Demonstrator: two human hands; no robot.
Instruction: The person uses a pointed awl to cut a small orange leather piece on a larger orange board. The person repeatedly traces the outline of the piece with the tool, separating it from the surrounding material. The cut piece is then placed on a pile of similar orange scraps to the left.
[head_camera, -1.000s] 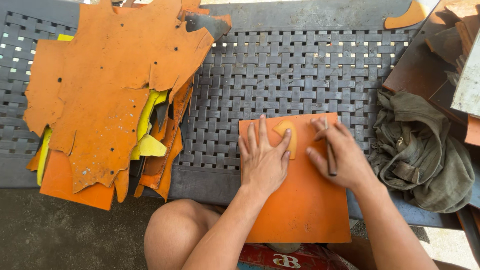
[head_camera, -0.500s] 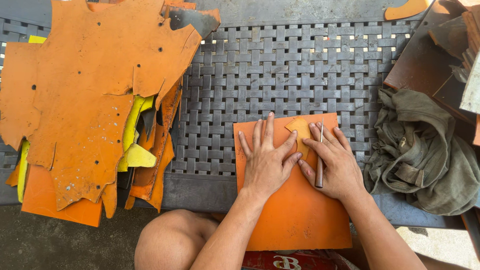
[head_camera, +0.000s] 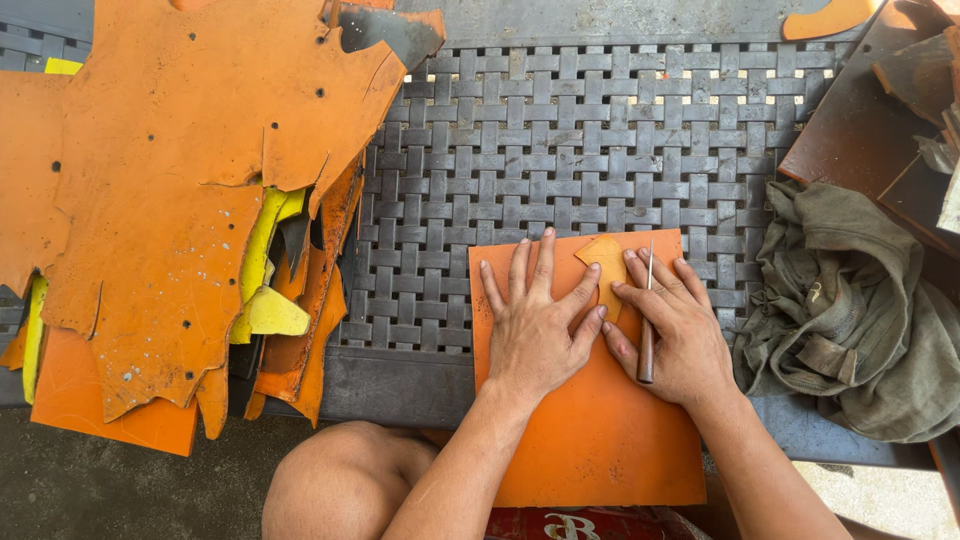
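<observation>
Both hands have barely shifted. Left hand lies flat, fingers spread, pinning a small tan pattern piece onto the orange sheet. Right hand beside it grips a thin awl; no traced outline shows yet.

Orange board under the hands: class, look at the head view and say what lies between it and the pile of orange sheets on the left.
Only bare woven dark surface lies between the orange board and the pile of orange sheets, as the head view shows.
</observation>
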